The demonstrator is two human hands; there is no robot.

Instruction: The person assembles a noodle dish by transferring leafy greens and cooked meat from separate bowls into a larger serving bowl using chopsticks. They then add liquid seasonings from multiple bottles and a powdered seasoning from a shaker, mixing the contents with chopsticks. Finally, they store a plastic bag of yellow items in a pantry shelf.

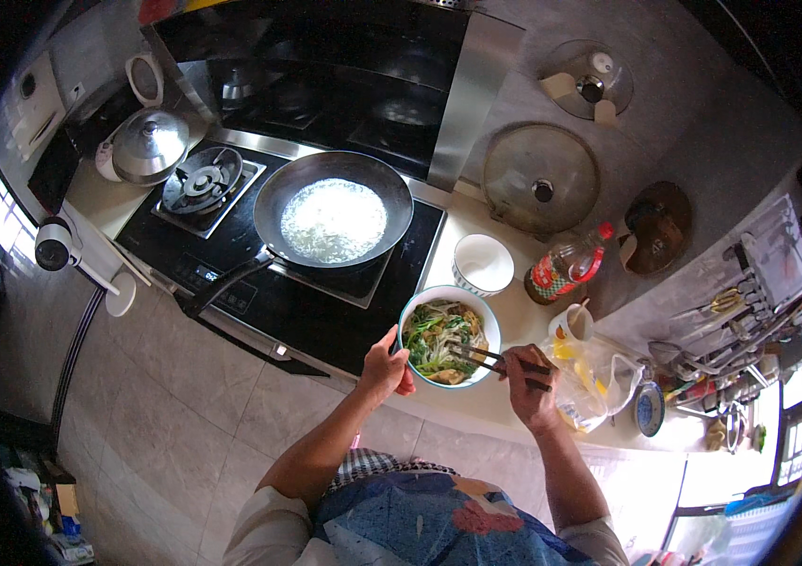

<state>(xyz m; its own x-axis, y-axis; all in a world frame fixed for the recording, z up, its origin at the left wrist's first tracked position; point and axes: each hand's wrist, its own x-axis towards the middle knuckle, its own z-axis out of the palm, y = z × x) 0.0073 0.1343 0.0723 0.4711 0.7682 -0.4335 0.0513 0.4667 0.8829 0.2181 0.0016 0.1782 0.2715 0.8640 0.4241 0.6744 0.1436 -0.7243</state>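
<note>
My left hand [385, 366] grips the left side of a white bowl [493, 327] with a blue-green rim. Inside lie noodles mixed with green leaves and pale brown pieces [443, 339]. Dark chopsticks [489, 357] are held in my right hand [531, 389], their tips down among the noodles. Behind the bowl, a black wok [270, 212] rests on the right burner of the gas hob [287, 311]. Bubbly, pale liquid [333, 221] fills its bottom, partly hidden by glare. The wok's handle [227, 285] points toward the hob's front left.
A white bowl [483, 264], a plastic bottle with a red cap [563, 269], a mug [572, 324] and a clear plastic bag [592, 389] stand right on the counter. Glass lids [541, 177] lean or hang at the wall. Left is a lidded pot [151, 145] beside the free burner [203, 181].
</note>
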